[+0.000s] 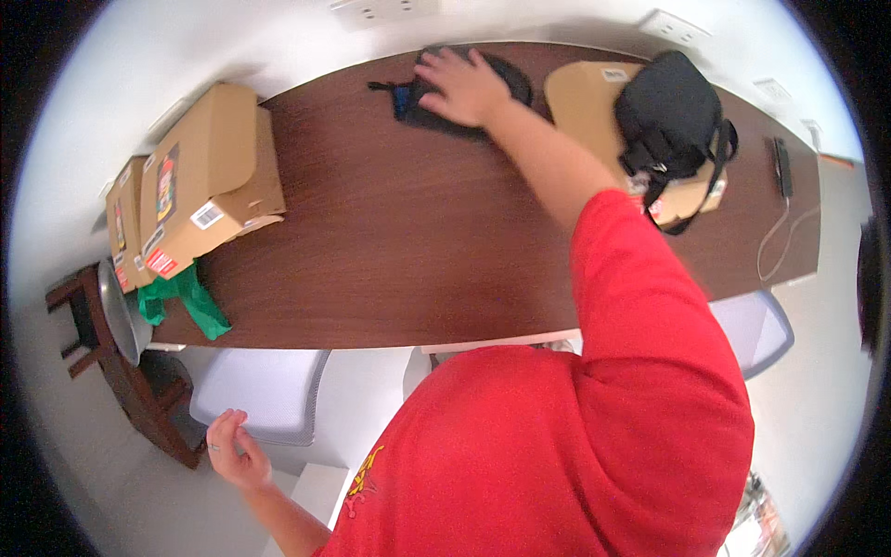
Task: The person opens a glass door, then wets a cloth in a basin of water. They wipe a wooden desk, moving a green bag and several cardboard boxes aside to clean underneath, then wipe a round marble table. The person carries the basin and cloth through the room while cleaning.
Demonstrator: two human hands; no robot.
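My right hand (463,87) reaches across the brown wood-grain table (390,230), its fingers apart over a dark fabric item (511,76) close to the wall. Part of that item lies under the palm, and a blue patch with a black strap end shows at its left. Whether the hand presses on it or hovers just above, I cannot tell. My left hand (237,449) hangs low at the left, off the table near a chair, with fingers loosely bent, a ring on one finger and nothing held.
Cardboard boxes (202,174) stand at the table's left end beside a green plastic bag (195,299). A black bag (672,115) with straps rests on flat cardboard (581,97) at the right. Farther right lies a black power strip (782,167) with a cable. Mesh chairs (261,393) line the near edge.
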